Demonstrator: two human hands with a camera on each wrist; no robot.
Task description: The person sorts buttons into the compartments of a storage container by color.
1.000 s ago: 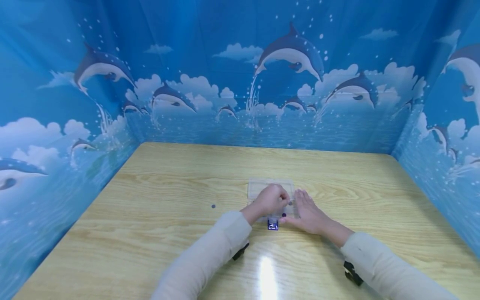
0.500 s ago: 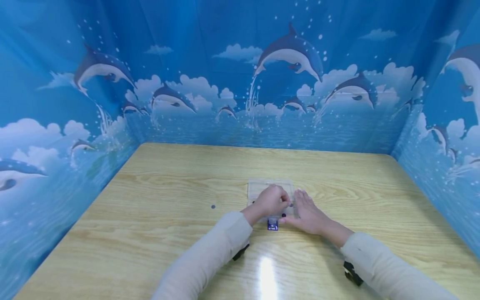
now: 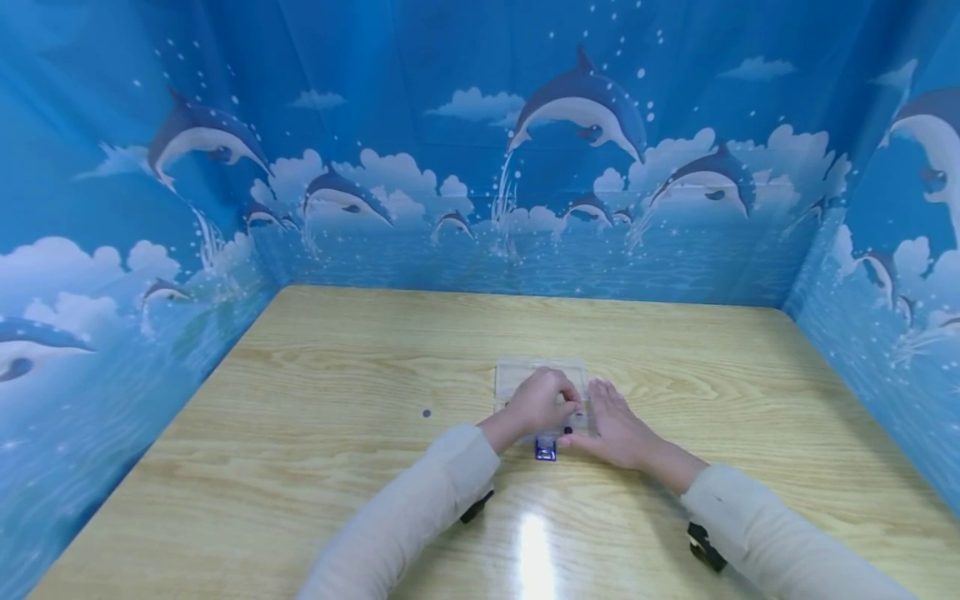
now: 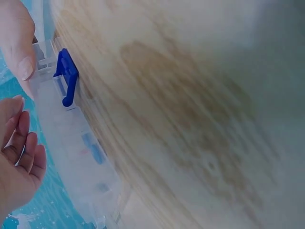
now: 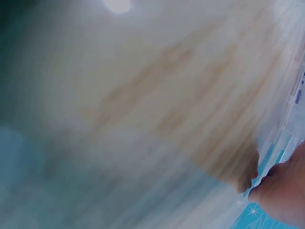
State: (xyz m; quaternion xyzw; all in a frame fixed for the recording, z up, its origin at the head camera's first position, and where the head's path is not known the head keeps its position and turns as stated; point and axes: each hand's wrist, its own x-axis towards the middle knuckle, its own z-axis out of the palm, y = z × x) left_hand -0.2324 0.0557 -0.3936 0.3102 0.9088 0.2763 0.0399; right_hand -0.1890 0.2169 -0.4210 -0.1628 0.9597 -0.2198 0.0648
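A clear plastic box (image 3: 512, 374) with a blue latch (image 3: 545, 450) at its front sits on the table. My left hand (image 3: 542, 398) is over the box, its fingers curled and the thumb and fingertips together at a small dark disc (image 3: 579, 413). In the left wrist view the left hand (image 4: 21, 162) is close above the box (image 4: 71, 143), and the disc does not show. Flat against the box's right side lies my right hand (image 3: 617, 427), fingers straight, its thumb reaching to the front near the latch. A dark round piece (image 3: 567, 431) is inside, near that thumb.
Another small dark disc (image 3: 427, 413) lies on the wooden table (image 3: 337, 483) left of the box. A blue dolphin-print curtain (image 3: 420, 167) surrounds the table's back and sides. Faint blue pieces (image 4: 93, 148) show through the box wall.
The small dark disc at my left fingertips has shifted slightly toward me and now looks thinner. The left hand has shifted only slightly; the right hand and the box stay in place.
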